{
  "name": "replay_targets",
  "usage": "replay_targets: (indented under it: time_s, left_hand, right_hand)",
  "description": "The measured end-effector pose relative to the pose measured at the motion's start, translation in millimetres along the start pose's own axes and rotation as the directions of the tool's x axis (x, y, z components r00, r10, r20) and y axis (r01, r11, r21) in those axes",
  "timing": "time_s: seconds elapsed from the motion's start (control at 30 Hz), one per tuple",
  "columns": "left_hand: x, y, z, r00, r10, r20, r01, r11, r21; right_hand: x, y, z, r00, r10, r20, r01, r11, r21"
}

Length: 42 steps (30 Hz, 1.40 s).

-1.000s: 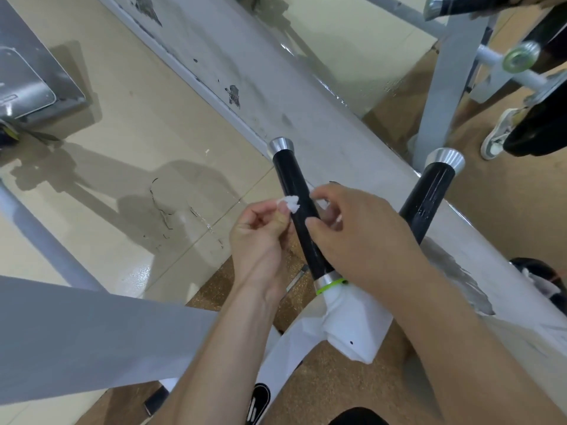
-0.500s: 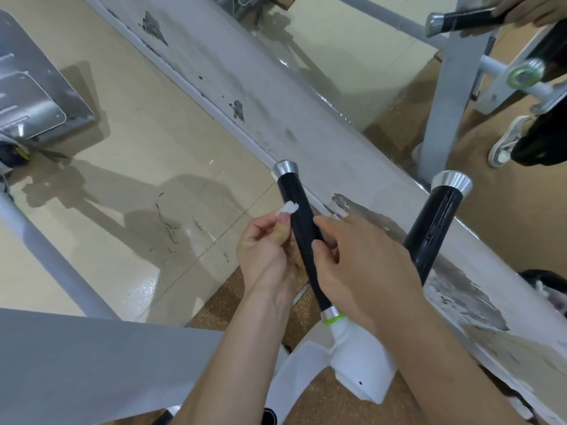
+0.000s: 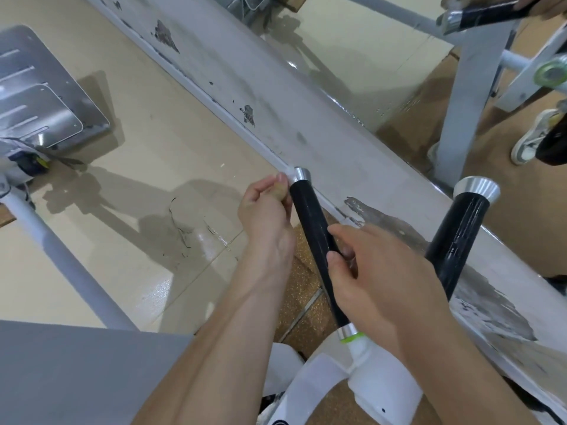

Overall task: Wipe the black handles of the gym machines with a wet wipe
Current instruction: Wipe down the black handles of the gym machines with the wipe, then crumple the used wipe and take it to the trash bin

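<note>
Head view: looks down on handle [image 3: 310,228], black, slanting up from white frame [image 3: 362,384] to silver cap [image 3: 301,173]. Left hand [image 3: 267,210] curled tight beside the cap, apparently pinching wipe against the top of the grip; wipe itself all but hidden behind fingertips. Right hand [image 3: 377,280] wrapped round mid-handle, thumb and fingers curled about it, probably steadying. Seems well along on this handle, with the pinch at its upper end; cannot tell how clean. Second handle [image 3: 460,234] just beside, touched by neither hand, likely left to do. Third handle [image 3: 487,12] far up right, gripped by another person's hand [image 3: 540,4]. Around: scuffed grey beam [image 3: 306,124] behind both near handles, metal plate [image 3: 40,93] up left, shoe [image 3: 530,139] at right. Nothing seen blocking the reach across to second handle.
</note>
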State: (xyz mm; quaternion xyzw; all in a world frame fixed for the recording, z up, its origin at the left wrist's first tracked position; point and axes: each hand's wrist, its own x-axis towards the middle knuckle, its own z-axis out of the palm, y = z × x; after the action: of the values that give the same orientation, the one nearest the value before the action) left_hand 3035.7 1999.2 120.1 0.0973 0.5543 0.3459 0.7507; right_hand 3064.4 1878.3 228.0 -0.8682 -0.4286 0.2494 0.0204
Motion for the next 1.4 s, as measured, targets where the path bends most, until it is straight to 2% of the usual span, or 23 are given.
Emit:
replay_targets:
  time_s: [0.07,0.13,0.23,0.3,0.33,0.43,0.47,0.6,0.67,0.73,0.8,0.9,0.97,1.03,1.1,1.13,1.17,1.23,1.27,1.33,1.4]
  left_hand:
    - [11.5,4.5,3.4,0.999,0.037,-0.003,-0.036,0.997,0.067]
    - [17.1,9.0,0.7,0.994,0.096,0.061,-0.107,0.966,0.233]
    - [24.3,18.5,-1.7,0.952,0.171,0.253,-0.272,0.851,0.45]
    - [29.7,25.5,1.3,0.927,0.151,0.342,-0.326,0.773,0.544]
    - [33.1,28.0,2.4,0.932,0.118,0.344,-0.308,0.76,0.572]
    - [35.4,33.7,2.4,0.967,-0.073,0.245,-0.066,0.855,0.515]
    - [35.3,34.5,1.7,0.969,-0.108,0.221,-0.021,0.859,0.512]
    - [44.8,35.8,-7.9,0.986,-0.078,0.151,-0.05,0.717,0.695]
    - [46.9,40.7,-5.7,0.985,-0.075,0.155,-0.027,0.822,0.569]
    - [48.2,43.0,3.9,0.962,-0.128,0.24,0.004,0.89,0.456]
    - [50.0,39.8,14.2,0.941,-0.21,0.265,0.022,0.82,0.572]
    - [61.0,35.0,20.3,0.93,-0.318,0.182,0.083,0.667,0.74]
    - [67.7,33.9,16.7,0.897,-0.418,0.141,0.19,0.656,0.73]
    - [63.0,35.9,6.3,0.834,-0.535,0.134,0.307,0.653,0.693]
    - [51.9,38.2,-12.1,0.783,-0.599,0.168,0.348,0.645,0.68]
    - [44.5,38.9,-22.6,0.791,-0.583,0.186,0.35,0.681,0.644]
    - [36.5,40.8,-32.2,0.828,-0.524,0.199,0.334,0.747,0.575]
    - [14.2,47.8,-47.0,0.915,-0.339,0.217,0.223,0.875,0.429]
    - [-0.9,52.4,-50.8,0.937,-0.259,0.233,0.152,0.906,0.395]
    - [-37.2,61.3,-52.4,0.941,-0.153,0.301,0.037,0.932,0.36]
    - [-74.7,69.7,-46.0,0.921,-0.08,0.382,-0.068,0.931,0.358]
  right_hand:
    - [-0.2,-0.1,-0.9,1.0,-0.004,-0.002,0.004,1.0,0.011]
    - [0.3,0.1,-2.0,1.0,0.006,0.014,-0.007,1.0,0.025]
    - [0.6,0.2,-1.5,1.0,-0.001,0.013,0.0,0.999,0.033]
    - [1.2,1.1,-0.4,1.0,-0.007,0.01,0.007,1.0,0.03]
    - [1.8,1.7,-0.1,1.0,-0.005,0.013,0.005,1.0,0.029]
    - [1.4,1.3,-1.4,1.0,-0.011,0.011,0.01,0.999,0.037]
    - [1.2,1.2,-1.9,1.0,-0.016,0.006,0.016,0.999,0.039]
    - [-1.2,2.0,-3.0,1.0,-0.029,-0.007,0.029,0.999,0.046]
    - [-2.7,2.3,-2.7,0.999,-0.039,-0.022,0.04,0.998,0.043]
    - [-3.7,4.0,-1.1,0.998,-0.045,-0.045,0.048,0.997,0.058]
    - [-3.4,4.5,-0.2,0.997,-0.04,-0.059,0.045,0.996,0.077]
    - [-2.8,4.5,0.6,0.997,-0.041,-0.068,0.047,0.996,0.082]
    - [-2.3,5.1,0.1,0.996,-0.049,-0.078,0.055,0.996,0.072]
    - [-3.0,5.0,-0.6,0.996,-0.045,-0.08,0.052,0.995,0.079]
    - [-3.4,3.7,-1.6,0.996,-0.043,-0.079,0.05,0.995,0.082]
    - [-3.1,3.8,-1.4,0.996,-0.045,-0.083,0.052,0.995,0.083]
    - [-2.8,4.5,-1.1,0.995,-0.044,-0.093,0.052,0.995,0.084]
    - [-1.6,6.7,0.3,0.992,-0.036,-0.117,0.048,0.994,0.099]
    - [-1.2,7.5,0.9,0.991,-0.028,-0.133,0.045,0.991,0.125]
    - [-2.2,9.4,2.9,0.983,-0.002,-0.185,0.042,0.976,0.214]
    - [-5.9,11.9,0.9,0.956,0.074,-0.285,0.051,0.912,0.407]
